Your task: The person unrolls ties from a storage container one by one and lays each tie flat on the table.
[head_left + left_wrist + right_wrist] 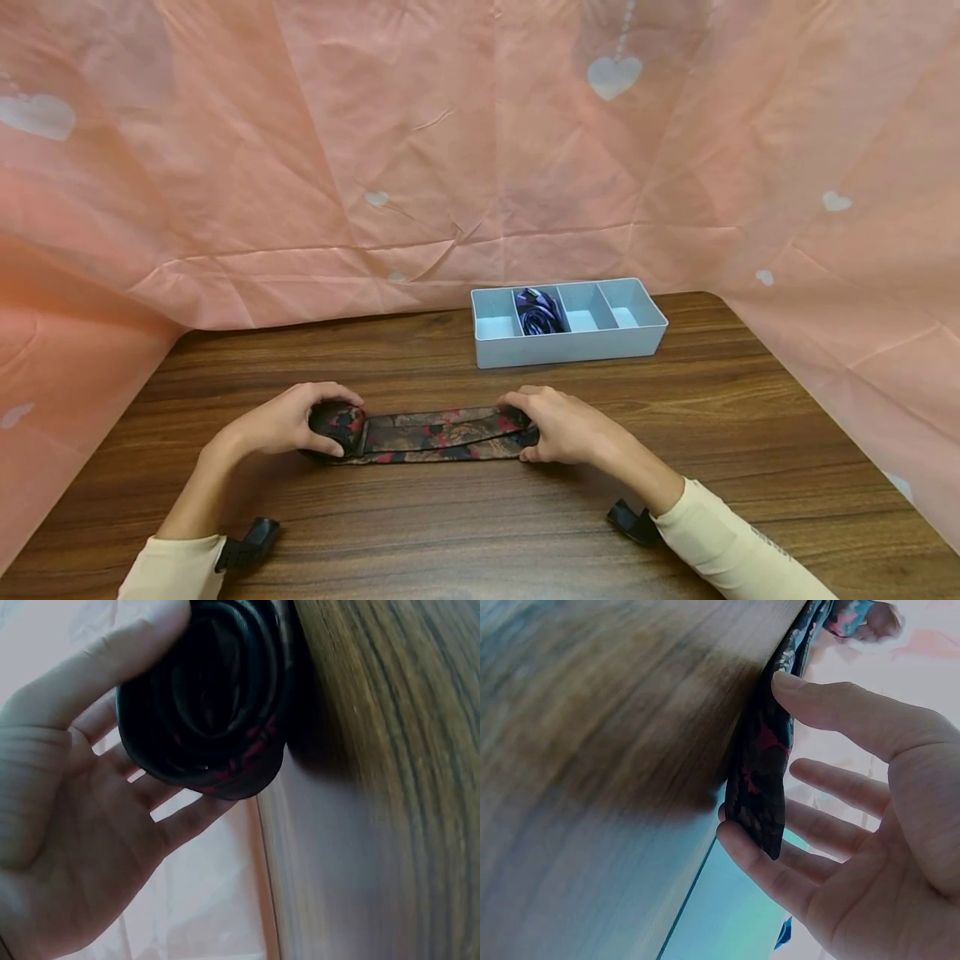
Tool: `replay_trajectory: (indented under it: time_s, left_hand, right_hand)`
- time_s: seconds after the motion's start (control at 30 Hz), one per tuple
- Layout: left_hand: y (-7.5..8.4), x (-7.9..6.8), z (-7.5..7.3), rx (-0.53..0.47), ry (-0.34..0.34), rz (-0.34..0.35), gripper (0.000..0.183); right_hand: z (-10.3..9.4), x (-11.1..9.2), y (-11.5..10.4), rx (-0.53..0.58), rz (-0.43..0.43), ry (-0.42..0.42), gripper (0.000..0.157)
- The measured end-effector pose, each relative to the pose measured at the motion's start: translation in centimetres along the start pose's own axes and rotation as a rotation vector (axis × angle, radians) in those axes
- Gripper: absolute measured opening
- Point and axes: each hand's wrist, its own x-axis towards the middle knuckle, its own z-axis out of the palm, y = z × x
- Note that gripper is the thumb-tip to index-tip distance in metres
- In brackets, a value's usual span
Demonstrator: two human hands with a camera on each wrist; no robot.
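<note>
Black-and-red necktie (442, 435), coiled at one end

It lies on the wooden counter (420, 542), nearer than the pale blue divided box (570, 352). The left hand (272, 423) curls thumb and fingers round the coil (339, 423); the right hand (576, 429) pinches the flat end across its edges. The cloth looks light, soft, perhaps slightly slippery and hardly fragile, so the coil would probably loosen if released. Gripping its outer wrap from opposite sides seems surest; the flat end likely wants only gentle tension.
</note>
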Motion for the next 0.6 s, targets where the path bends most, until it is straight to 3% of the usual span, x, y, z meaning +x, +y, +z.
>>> replay_trajectory:
  time_s: [0.17, 0.6]
  left_hand:
    - [-0.6, -0.2, -0.1, -0.113, -0.018, 0.027, 0.059]
    - [-1.6, -0.1, 0.0, -0.272, -0.051, 0.057, 0.058]
  right_hand:
    - [0.1, 0.0, 0.0, -0.003, 0.001, 0.003, 0.068]
    - [0.1, 0.0, 0.0, -0.008, -0.001, 0.007, 0.068]
